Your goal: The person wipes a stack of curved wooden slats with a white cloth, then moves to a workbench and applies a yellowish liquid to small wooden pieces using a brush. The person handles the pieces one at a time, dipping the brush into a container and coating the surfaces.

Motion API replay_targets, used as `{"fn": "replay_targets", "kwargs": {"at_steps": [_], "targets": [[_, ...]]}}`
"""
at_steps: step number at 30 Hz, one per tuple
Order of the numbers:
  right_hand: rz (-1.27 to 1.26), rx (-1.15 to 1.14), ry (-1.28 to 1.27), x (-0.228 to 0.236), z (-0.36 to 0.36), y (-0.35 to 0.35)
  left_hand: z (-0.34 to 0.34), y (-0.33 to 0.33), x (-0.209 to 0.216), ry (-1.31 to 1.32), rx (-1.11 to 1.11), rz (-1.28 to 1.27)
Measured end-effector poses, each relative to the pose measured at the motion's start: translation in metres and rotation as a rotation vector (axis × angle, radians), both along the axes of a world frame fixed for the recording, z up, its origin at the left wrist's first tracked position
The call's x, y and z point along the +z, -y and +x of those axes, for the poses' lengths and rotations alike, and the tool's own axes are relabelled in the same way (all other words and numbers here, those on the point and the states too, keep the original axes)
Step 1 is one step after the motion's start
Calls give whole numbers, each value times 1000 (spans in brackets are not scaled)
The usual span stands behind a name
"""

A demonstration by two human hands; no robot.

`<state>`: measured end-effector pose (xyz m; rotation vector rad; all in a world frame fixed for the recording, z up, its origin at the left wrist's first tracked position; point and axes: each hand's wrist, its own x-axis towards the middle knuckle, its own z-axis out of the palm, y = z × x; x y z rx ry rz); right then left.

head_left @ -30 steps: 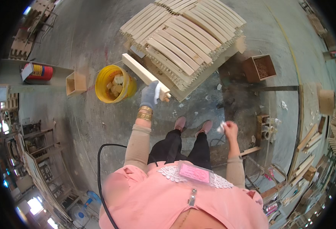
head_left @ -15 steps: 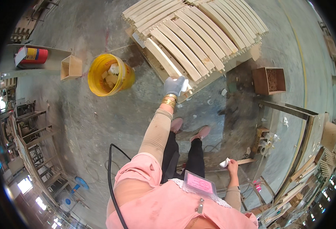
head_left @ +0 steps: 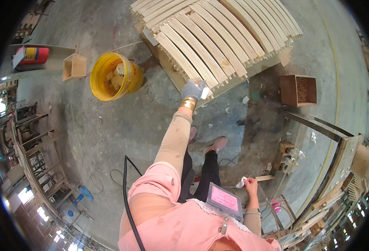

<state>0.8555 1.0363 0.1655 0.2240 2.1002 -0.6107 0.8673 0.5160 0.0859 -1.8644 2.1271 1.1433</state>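
Observation:
My left hand [head_left: 191,89], in a grey glove, rests at the near end of the front curved wooden slat [head_left: 178,52] on a stack. White cloth or paper [head_left: 205,93] shows beside its thumb and fingers; the hand looks closed on it. Whether the fingers also grip the slat is hidden. Out to the right at waist height, my bare right hand [head_left: 250,186] pinches a small piece of white cloth or paper [head_left: 241,183]. The slats lie side by side in rows, with short tenons at their ends.
Left of the stack stands a yellow bucket [head_left: 109,94] with wood offcuts. Beyond it are a small wooden box [head_left: 74,67] and a red canister [head_left: 36,55]. A brown box [head_left: 298,90] of small wooden pieces and a metal frame [head_left: 339,154] stand right. A black hose [head_left: 126,201] hangs beside me.
The front slat, raised and slanted before, now lies level beside the others, my left hand still at its end. My right hand has shifted slightly, its white piece turned.

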Motion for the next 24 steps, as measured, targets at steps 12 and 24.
{"fn": "replay_targets", "kwargs": {"at_steps": [12,24], "targets": [[109,126,-146,8,-3,12,1,90,-31,-441,264,249],[10,26,-88,35,-4,31,52,34,26,-684,492,155]]}}
